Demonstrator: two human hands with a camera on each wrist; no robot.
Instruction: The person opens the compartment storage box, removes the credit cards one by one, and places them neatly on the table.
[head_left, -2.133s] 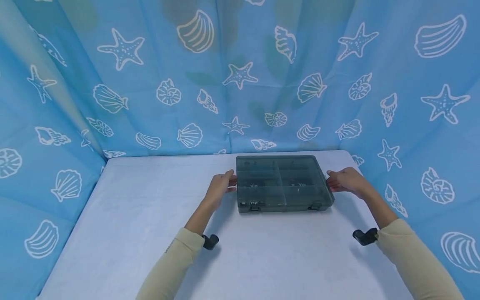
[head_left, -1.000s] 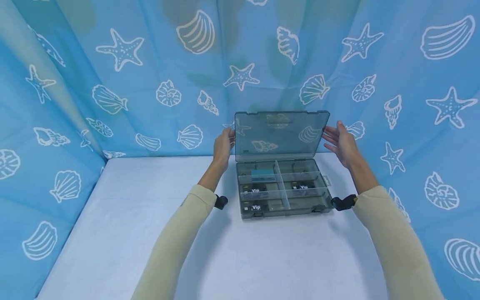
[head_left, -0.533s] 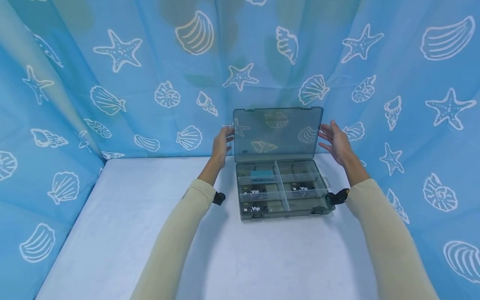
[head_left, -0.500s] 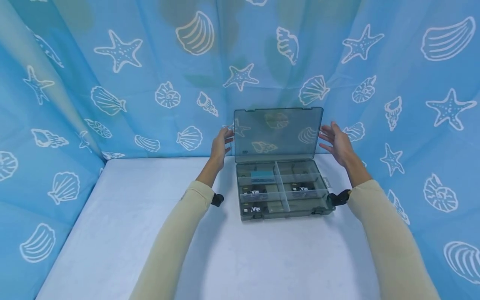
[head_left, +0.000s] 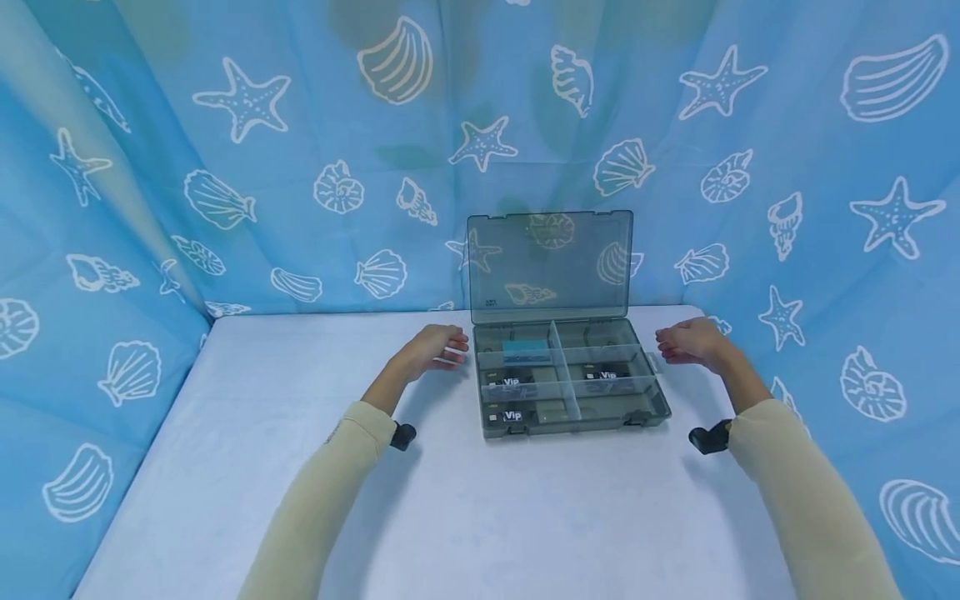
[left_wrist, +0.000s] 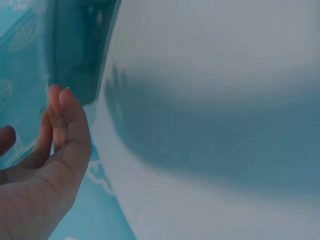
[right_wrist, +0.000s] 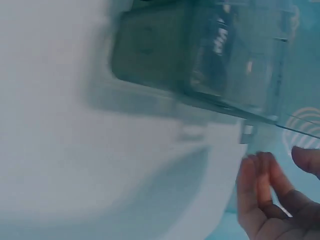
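A smoky grey plastic compartment box (head_left: 592,425) lies on the white table, its see-through lid (head_left: 551,267) standing up at the back. Inside are several black pieces marked "Vip" (head_left: 517,415) and a light blue block (head_left: 525,350) in the back left compartment. My left hand (head_left: 432,348) hovers by the box's left side with loosely bent fingers, holding nothing. On the other side my right hand (head_left: 693,342) is likewise apart from the box, fingers loosely bent. Both wrist views show the hands (left_wrist: 55,155) (right_wrist: 272,195) near the box with nothing in them.
The white tabletop (head_left: 555,517) stretches in front of the box and to its left. Blue curtains (head_left: 315,100) with shell and starfish prints surround the table at the back and sides. The raised lid stands close to the back curtain.
The lid swung up and back from closed, showing the compartments. Both hands, beside the lid half a second ago, have come away from it and dropped to the box's sides.
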